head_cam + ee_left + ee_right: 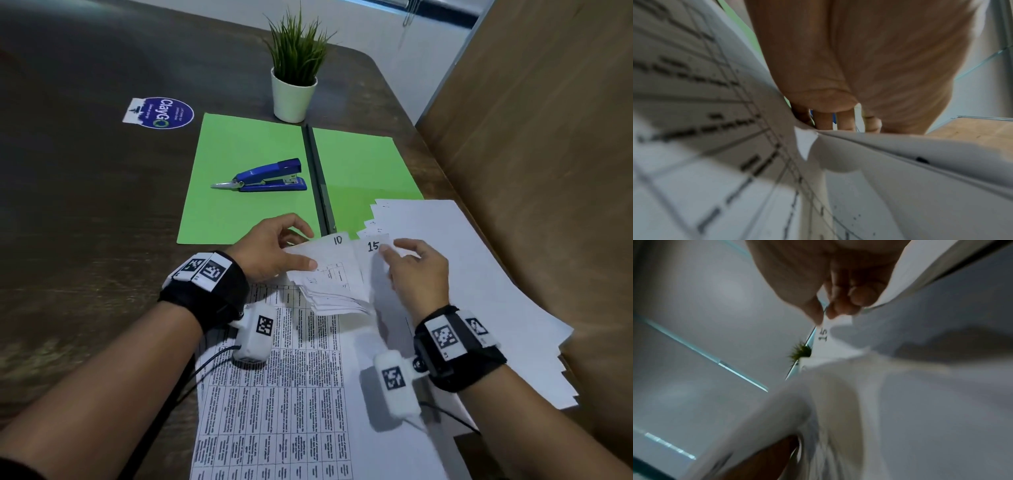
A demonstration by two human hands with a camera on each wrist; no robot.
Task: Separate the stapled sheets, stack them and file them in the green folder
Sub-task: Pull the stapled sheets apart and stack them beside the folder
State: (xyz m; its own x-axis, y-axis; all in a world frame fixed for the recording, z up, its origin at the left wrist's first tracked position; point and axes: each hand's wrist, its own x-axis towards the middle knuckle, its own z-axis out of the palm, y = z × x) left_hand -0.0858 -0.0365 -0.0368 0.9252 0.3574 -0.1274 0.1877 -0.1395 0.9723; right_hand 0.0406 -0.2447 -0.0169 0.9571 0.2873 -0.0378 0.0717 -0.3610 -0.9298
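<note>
Printed sheet [291, 394]: nearest me, flat on the table [85, 240] under both wrists
Left hand [270, 253]: I see it pinching a lifted bundle [329, 274] whose top corner reads 10
Right hand [416, 270]: it pinches the corner of sheet 15 [371, 246], just right of the bundle
Stack [479, 274]: loose white sheets fanned at my right
Folder [356, 164]: green, open flat beyond the hands
Stapler [267, 176]: blue, on the folder's left half

A potted plant [295, 68] is standing on the table [85, 205], near a round sticker [161, 113].
</note>
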